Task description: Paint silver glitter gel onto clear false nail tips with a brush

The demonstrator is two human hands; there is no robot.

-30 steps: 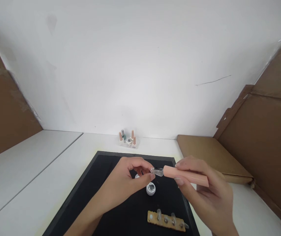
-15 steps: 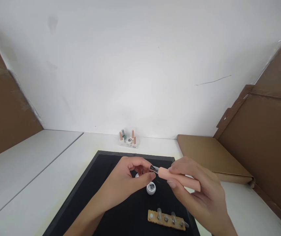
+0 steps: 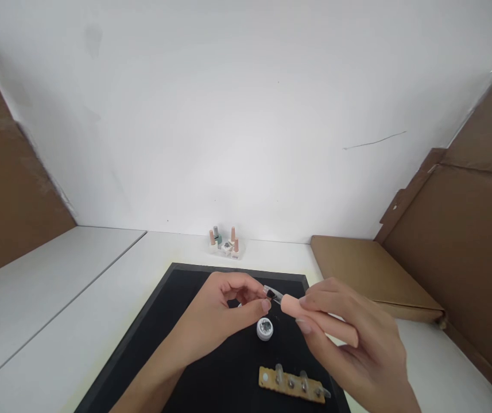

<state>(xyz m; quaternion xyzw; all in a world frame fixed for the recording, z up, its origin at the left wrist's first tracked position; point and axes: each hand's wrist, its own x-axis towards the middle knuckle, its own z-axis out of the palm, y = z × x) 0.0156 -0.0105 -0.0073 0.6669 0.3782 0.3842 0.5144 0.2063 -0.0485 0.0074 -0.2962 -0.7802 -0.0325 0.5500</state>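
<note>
Your right hand (image 3: 349,332), gripping the peach-handled brush (image 3: 291,307), had eased slightly toward four o'clock; its dark bristles (image 3: 271,294) apparently still met the clear nail tip (image 3: 267,288) pinched in your left hand (image 3: 215,310), white jar (image 3: 264,330) at six.

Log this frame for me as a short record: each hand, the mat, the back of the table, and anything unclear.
Left hand: pinches a clear nail tip
Right hand: grips a pink handle, its end at the nail tip
On black mat: white jar with silvery contents; tan strip bearing clear pieces
Back of table: clear tray with small bottles
Right side: flat cardboard box
Unclear: white item behind the left fingers, mostly hidden
</note>
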